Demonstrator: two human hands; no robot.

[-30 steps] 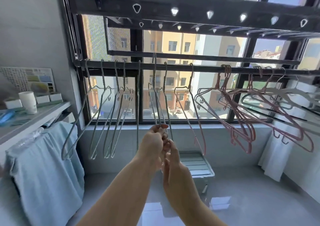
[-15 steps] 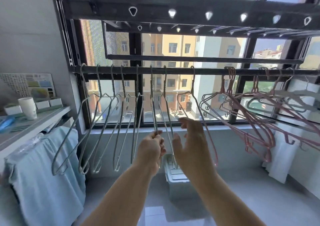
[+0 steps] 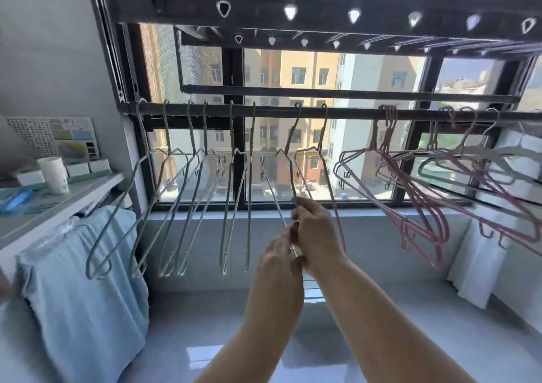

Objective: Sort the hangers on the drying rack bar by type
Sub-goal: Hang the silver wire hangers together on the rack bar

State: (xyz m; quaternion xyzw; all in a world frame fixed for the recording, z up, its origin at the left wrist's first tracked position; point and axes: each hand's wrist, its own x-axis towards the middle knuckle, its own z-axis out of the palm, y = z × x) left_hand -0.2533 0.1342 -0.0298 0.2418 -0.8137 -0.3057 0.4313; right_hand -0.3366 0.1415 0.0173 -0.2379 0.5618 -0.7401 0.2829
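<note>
Hanger within grip of right hand

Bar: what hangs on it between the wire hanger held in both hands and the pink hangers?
Past the held hanger, one more wire hanger, then bare bar up to the pink hangers; the head view shows it.

Sunlit window; glossy floor, perhaps tiled.

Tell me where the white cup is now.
In the head view, the cup stands at the far left on the shelf, in front of the colour chart and above the blue towel.
</note>
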